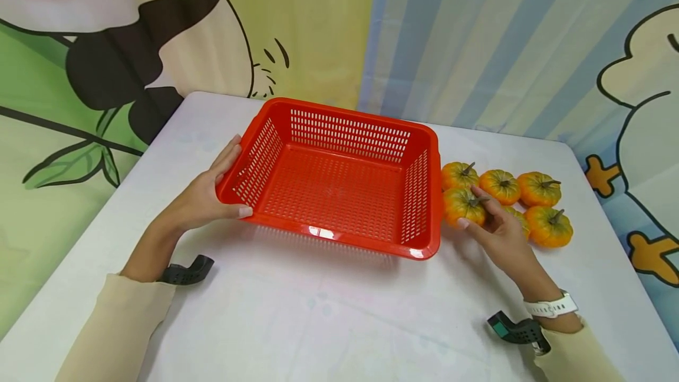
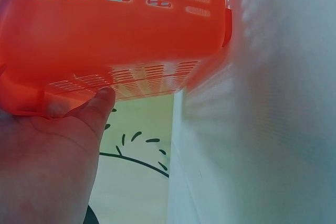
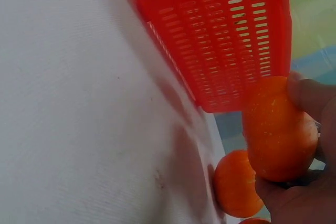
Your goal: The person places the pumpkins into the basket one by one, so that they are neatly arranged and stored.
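A red plastic basket [image 1: 334, 187] with slotted walls stands on the table, nothing inside it. At its left end my left hand [image 1: 209, 193] grips the rim, thumb over the near corner; the left wrist view shows the hand [image 2: 58, 156] against the basket's outer wall [image 2: 121, 30]. Just past the basket's right end, my right hand [image 1: 501, 234] holds a small orange pumpkin [image 1: 460, 206] between thumb and fingers. In the right wrist view this pumpkin [image 3: 278, 129] is raised off the table, near the basket's wall [image 3: 220, 45].
Several more small pumpkins sit right of the basket, among them one at the back [image 1: 538, 188] and one nearer [image 1: 549, 227]. One is partly hidden behind my right hand. The white table [image 1: 329, 311] ends at a cartoon-printed cloth backdrop [image 1: 445, 40].
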A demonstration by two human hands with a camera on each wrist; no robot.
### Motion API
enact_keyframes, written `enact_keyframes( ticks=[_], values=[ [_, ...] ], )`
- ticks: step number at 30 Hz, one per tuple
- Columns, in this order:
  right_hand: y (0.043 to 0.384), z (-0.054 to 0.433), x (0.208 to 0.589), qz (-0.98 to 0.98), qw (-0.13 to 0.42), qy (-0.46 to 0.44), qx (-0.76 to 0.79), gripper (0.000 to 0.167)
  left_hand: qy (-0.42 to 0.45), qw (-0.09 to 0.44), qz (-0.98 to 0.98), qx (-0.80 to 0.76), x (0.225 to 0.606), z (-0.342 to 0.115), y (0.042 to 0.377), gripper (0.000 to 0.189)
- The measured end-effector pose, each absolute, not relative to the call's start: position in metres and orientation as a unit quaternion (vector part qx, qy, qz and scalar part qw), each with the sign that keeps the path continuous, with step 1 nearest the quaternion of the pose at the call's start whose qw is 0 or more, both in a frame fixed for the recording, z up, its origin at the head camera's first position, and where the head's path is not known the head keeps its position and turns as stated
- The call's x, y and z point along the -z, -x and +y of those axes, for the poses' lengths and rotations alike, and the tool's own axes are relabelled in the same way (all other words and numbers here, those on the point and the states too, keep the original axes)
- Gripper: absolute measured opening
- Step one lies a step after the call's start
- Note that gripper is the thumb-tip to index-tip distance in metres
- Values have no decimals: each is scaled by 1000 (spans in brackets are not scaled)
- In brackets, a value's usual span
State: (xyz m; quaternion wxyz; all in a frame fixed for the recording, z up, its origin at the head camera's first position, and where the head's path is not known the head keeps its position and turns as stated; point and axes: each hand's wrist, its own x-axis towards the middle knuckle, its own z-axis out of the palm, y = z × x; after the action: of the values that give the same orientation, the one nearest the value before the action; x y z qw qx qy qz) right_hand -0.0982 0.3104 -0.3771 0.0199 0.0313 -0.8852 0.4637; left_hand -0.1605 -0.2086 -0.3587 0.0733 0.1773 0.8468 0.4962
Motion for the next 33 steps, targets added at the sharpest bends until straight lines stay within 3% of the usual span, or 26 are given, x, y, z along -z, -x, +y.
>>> enact_keyframes(
  ticks=[13,33],
  values=[
    [111,303,335,-867,74,-71,-487,67,-172,77,850,-493,359,-208,162,113],
    [124,255,265,-847,17,-174,-502,71,-177,73,844,-501,358,-209,161,111]
  ],
)
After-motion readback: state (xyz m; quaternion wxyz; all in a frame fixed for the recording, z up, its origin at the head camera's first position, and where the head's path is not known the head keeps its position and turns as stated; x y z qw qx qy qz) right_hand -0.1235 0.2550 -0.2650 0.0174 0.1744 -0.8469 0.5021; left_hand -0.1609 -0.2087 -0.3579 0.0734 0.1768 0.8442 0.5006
